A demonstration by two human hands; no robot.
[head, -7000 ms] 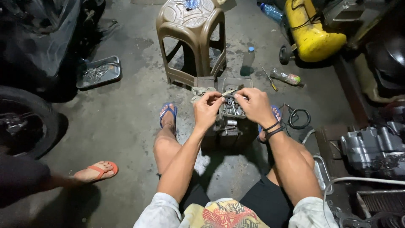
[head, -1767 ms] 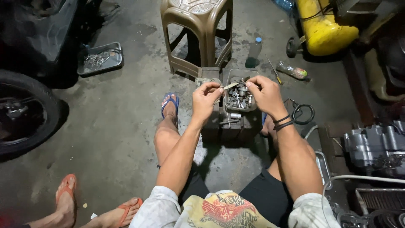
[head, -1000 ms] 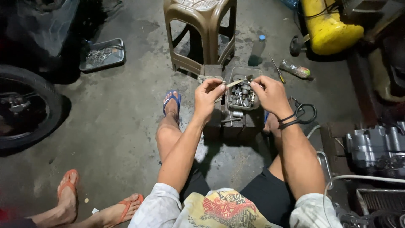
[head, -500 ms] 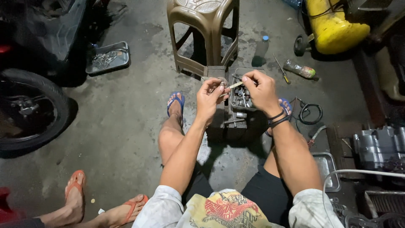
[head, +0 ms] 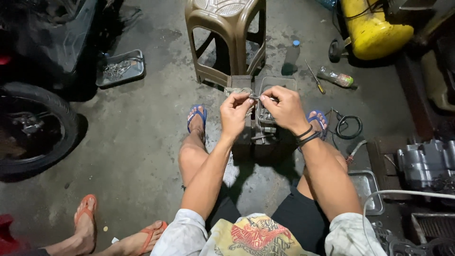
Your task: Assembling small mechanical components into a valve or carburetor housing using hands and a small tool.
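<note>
Hands together above small grey metal engine block on concrete floor: left hand and right hand pinching thin metal part (likely light, stiff, slippery; best gripped at ends).

The small part pinched between the left hand and right hand is too small to identify. Fingers cover most of it. The tyre and yellow tank are cut by the edges.
</note>
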